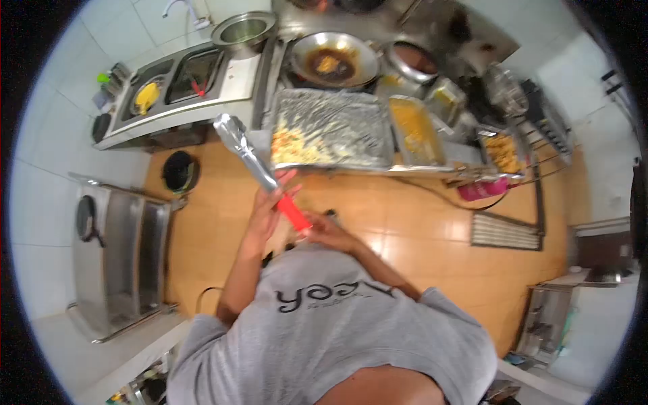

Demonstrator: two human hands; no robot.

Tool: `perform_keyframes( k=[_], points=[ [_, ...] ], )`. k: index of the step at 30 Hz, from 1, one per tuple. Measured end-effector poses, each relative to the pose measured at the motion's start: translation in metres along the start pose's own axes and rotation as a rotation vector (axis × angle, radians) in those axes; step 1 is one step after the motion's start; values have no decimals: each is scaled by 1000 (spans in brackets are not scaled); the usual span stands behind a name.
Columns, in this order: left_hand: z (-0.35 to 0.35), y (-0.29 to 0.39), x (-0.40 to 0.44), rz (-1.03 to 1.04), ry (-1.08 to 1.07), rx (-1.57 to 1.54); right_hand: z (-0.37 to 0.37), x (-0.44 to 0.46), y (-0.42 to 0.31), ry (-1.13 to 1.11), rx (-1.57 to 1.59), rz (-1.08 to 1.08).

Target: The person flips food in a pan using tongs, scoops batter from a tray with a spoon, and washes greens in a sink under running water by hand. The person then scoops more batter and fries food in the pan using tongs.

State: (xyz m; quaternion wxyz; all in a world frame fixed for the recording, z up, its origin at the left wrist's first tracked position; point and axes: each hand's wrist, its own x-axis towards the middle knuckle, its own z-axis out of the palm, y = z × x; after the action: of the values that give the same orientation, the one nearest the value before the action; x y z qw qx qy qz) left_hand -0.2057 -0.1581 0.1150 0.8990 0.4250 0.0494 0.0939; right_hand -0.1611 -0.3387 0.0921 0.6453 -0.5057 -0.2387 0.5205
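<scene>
A pair of tongs [258,170] with shiny metal arms and red grips slants across in front of my chest. Its metal tips point up and left, and its arms lie pressed together. My left hand [265,209] is around the tongs where metal meets red, with some fingers extended behind them. At the lower end of the red grip, my right hand [329,234] holds on with bent fingers. Beyond the tips lies a large metal tray [337,128], whitish with batter or flour, with pale food pieces [289,145] in its left corner.
Behind the tray a wok [334,57] holds dark oil and a browned piece. Trays with yellow liquid [415,131] and fried pieces [501,152] stand to the right. A sink [196,75] and steel pot [244,32] are back left; a metal rack [121,250] stands left.
</scene>
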Motion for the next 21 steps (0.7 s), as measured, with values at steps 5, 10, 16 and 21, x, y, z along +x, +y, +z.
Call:
perform_keyframes(
  k=[5,10,16,21],
  points=[
    [14,-23,-1,-61,-99,135,0,-9,6,139,2,-42],
    [18,-31,-3,-7,-33,286,2,2,3,159,-75,-22],
    [10,-16,-10,-29,50,337,3,23,26,184,30,-109],
    [-51,-7,25,-52,491,342,-24,17,-24,334,-50,-58]
  ],
)
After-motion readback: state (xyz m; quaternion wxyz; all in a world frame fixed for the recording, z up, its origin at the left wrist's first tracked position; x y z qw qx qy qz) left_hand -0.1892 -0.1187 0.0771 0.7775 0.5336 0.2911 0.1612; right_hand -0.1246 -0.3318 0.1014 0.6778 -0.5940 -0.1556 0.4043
